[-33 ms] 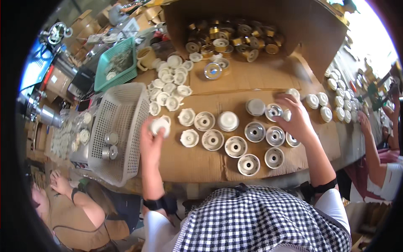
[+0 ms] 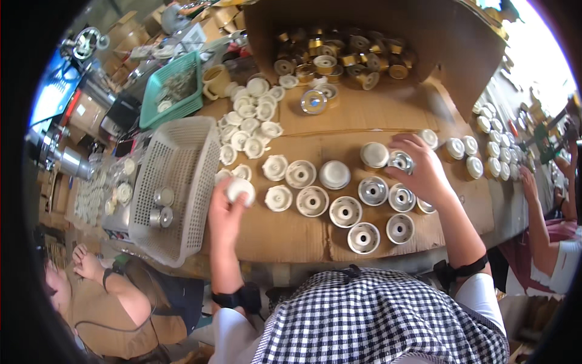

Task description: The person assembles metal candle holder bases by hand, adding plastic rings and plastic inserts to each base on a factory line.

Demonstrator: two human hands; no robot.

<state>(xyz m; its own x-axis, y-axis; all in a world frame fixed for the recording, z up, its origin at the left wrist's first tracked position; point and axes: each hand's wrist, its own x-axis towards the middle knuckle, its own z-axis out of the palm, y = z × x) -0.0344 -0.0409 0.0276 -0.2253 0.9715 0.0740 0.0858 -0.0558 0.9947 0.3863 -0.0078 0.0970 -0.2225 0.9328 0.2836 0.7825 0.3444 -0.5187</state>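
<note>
My left hand (image 2: 225,212) pinches a white round cap (image 2: 240,191) between thumb and fingers, beside the pale perforated basket (image 2: 209,158). On the right, my right hand (image 2: 424,168) curves its thumb and fingers around a silver-lined round cup (image 2: 401,161); its palm hides part of what lies beneath. Left of that cup sits a part with a white lid (image 2: 374,155). Between my hands, open round cups stand in loose rows, some white inside (image 2: 312,201), others silver inside (image 2: 373,191). Another white-topped part (image 2: 334,175) is among them.
White notched caps (image 2: 248,125) lie heaped behind my left hand. A large cardboard box (image 2: 448,67) holds many gold-sided cups (image 2: 364,60). A teal basket (image 2: 197,79) and a tan mug (image 2: 216,82) stand at far left. White-topped parts (image 2: 474,167) line the right, near another person's hand (image 2: 527,182).
The view has shifted slightly. My left hand has brought the white cap a little nearer and to the right. My right hand stays around the same silver-lined cup.
</note>
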